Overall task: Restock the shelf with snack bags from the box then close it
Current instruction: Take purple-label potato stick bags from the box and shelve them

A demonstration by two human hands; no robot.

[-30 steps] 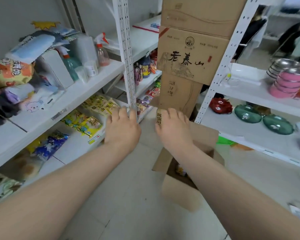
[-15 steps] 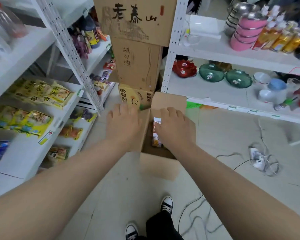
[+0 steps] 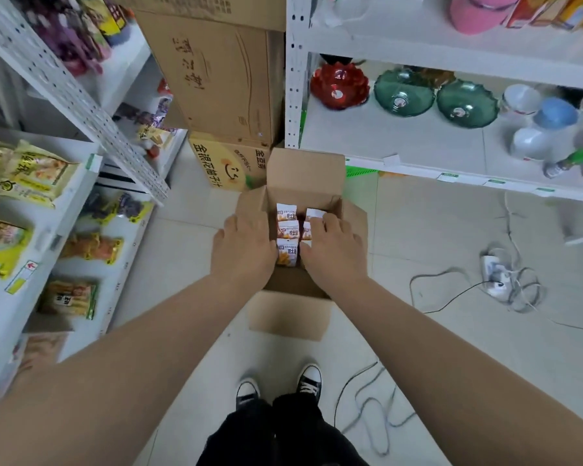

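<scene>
Head view, steeply downward, close

Pale tiled floor (image 3: 418,230) is running between white metal left shelf (image 3: 85,193) and right shelf (image 3: 401,142); brown cartons (image 3: 223,79) are standing stacked at the back between them; power strip (image 3: 495,274) and loose cables (image 3: 367,398) are lying on it

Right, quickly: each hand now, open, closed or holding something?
Left hand: over the box edge, fingertips hidden; cannot tell.
Right hand: fingers on the snack bags; grip cannot be told.

One box (image 3: 305,173), two green bowls (image 3: 404,95), one red bowl (image 3: 339,85)
</scene>
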